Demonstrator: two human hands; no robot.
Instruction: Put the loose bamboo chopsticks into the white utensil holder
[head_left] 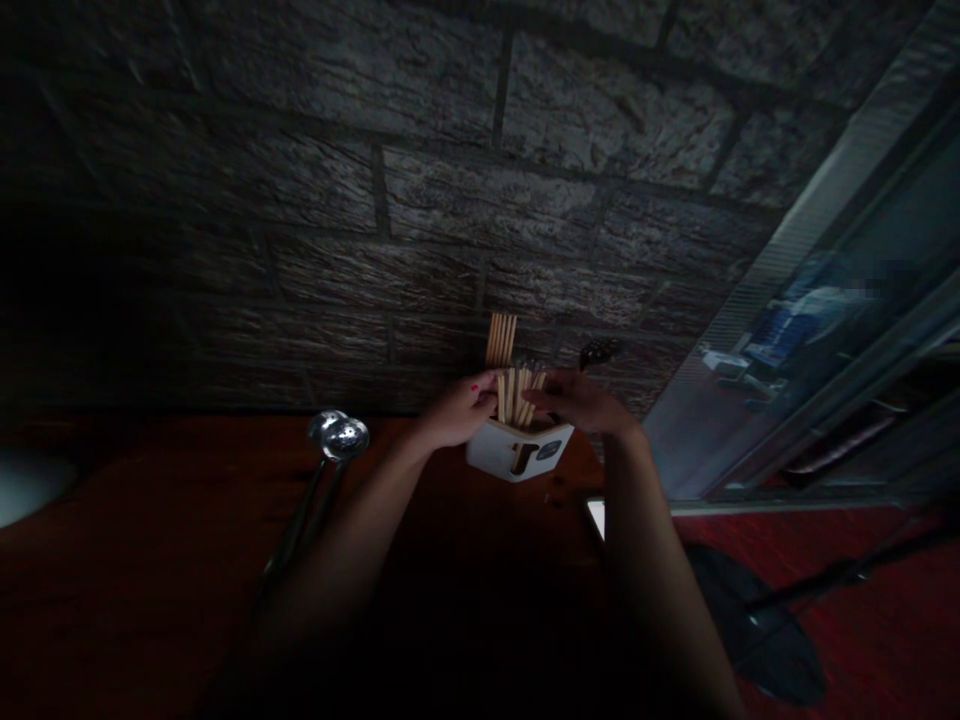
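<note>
A white holder [501, 452] with a cut-out in its front and a dark round mark stands on the wooden table, close to the wall. Light wooden chopsticks [520, 398] rise from it between my hands, with thin shiny tips among them. A taller row of chopsticks [501, 338] stands behind. My left hand [459, 412] is closed on the bunch from the left, its fingertips partly hidden. From the right, my right hand [589, 402] closes on the same bunch, thumb across the sticks.
Two metal ladles with holes [346, 438] lie to the left on the table [180, 510]. A dark slotted spoon head [599, 351] shows behind my right hand. A phone-like bright object [596, 516] lies by my right forearm. A brick wall [450, 200] rises behind; a black stand base [757, 625] is at right.
</note>
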